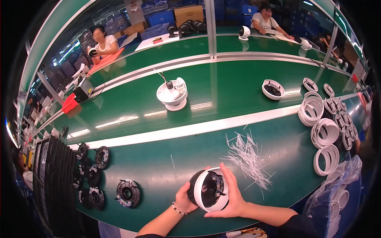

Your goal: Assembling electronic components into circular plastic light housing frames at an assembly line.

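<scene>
Between my two hands is a round camera housing (208, 189), with a white ring rim, a black inside and a small circuit board at its right. My left hand (185, 200) is closed around its black left side, with a beaded bracelet at the wrist. My right hand (235, 196) grips the white rim from the right, thumb underneath and fingers up along the edge. The housing is tilted above the green bench. To the left lies a black round part (128, 193) with a circuit board. Thin white strips (250, 156) lie in a loose pile beyond my right hand.
More black round parts (94, 175) and stacked black trays (49, 170) stand at left. White rings (326, 160) are stacked at right, by a plastic-lined blue bin (337, 202). On the green conveyor (131, 99) sit a white assembly (172, 95) and a white-rimmed part (273, 90). Two people work across.
</scene>
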### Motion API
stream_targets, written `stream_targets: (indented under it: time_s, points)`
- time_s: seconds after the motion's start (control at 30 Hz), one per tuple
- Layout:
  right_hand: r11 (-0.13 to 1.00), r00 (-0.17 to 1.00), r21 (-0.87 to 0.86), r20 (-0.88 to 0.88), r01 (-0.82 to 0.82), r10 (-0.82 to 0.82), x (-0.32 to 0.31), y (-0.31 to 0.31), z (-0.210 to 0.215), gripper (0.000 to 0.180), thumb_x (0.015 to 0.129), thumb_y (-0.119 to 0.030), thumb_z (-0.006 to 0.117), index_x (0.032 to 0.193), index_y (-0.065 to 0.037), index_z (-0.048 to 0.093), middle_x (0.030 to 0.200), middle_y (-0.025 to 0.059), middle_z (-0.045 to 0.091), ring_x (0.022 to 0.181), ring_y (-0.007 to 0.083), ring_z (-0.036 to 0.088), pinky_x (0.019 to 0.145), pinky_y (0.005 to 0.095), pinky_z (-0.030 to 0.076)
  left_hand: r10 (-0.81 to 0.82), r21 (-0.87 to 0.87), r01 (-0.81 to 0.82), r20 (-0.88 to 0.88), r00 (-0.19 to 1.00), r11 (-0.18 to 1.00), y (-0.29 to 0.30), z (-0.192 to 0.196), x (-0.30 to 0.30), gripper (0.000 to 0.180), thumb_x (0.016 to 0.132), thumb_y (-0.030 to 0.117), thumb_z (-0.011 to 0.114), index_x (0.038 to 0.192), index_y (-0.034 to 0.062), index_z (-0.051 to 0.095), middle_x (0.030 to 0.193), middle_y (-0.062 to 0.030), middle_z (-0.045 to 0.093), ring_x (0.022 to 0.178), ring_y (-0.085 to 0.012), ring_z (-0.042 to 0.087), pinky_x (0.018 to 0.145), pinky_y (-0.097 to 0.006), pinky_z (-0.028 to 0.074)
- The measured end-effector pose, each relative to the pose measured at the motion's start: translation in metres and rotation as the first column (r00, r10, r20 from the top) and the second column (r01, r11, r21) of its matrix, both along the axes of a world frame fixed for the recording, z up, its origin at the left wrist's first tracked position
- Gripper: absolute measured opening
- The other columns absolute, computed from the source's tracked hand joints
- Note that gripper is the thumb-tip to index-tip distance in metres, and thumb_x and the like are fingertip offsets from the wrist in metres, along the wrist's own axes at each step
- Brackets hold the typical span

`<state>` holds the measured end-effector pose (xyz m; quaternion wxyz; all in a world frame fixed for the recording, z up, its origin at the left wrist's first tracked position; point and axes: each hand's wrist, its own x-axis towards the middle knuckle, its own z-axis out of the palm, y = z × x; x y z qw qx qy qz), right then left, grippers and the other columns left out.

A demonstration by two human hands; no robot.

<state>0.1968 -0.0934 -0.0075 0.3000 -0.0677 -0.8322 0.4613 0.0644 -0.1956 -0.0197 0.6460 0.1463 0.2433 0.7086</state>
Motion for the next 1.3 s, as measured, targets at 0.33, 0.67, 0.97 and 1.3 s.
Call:
stream_targets:
  time_s: [0.33,0.67,0.97,1.3]
  points:
    - [0.997,0.999,0.069,0.042,0.015,-0.018,0.004,0.007,-0.003,0.113,0.050,-0.043,0.078,0.130,0.001,0.011,0.132,0.0268,0.016,0.122,0.0439,0.017,0.097,0.0505,0.018,-0.028,-0.065,0.036,0.123,0.992,0.997,0.011,-0.008,-0.003,0.071,0.080,0.048,0.040,0.131,0.0034,0.020,0.128,-0.0141,0.035,0.115,-0.0261,0.038,0.097,-0.041,0.030]
    - [0.988,0.999,0.147,-0.007,-0.050,0.051,-0.003,0.002,-0.001,0.105,0.052,-0.045,0.077,0.127,0.000,0.020,0.132,0.0257,0.019,0.120,0.0445,0.020,0.096,0.0508,0.022,-0.035,-0.009,0.037,0.192,0.981,0.999,0.000,-0.012,-0.011,0.065,0.081,0.041,0.040,0.131,0.0024,0.022,0.127,-0.0150,0.036,0.115,-0.0272,0.039,0.096,-0.042,0.031]
    - [0.997,0.988,0.063,-0.155,0.033,-0.023,0.005,0.013,-0.002,0.112,0.044,-0.040,0.082,0.129,-0.002,0.019,0.130,0.0296,0.020,0.120,0.0406,0.025,0.095,0.0478,0.023,0.052,-0.102,-0.020,0.326,0.944,0.995,0.005,-0.009,-0.008,0.058,0.082,0.038,0.037,0.130,0.0068,0.025,0.092,-0.0084,0.054,0.098,-0.0233,0.048,0.094,-0.045,0.032]
    - [1.000,0.993,-0.002,-0.113,-0.024,0.024,0.003,0.010,-0.001,0.106,0.052,-0.039,0.078,0.129,0.002,0.017,0.133,0.0246,0.018,0.122,0.0387,0.021,0.098,0.0445,0.021,0.145,-0.138,-0.147,-0.026,0.989,0.979,0.006,-0.012,-0.007,0.066,0.079,0.048,0.038,0.125,0.0009,0.033,0.125,-0.0153,0.039,0.113,-0.0301,0.039,0.097,-0.045,0.029]
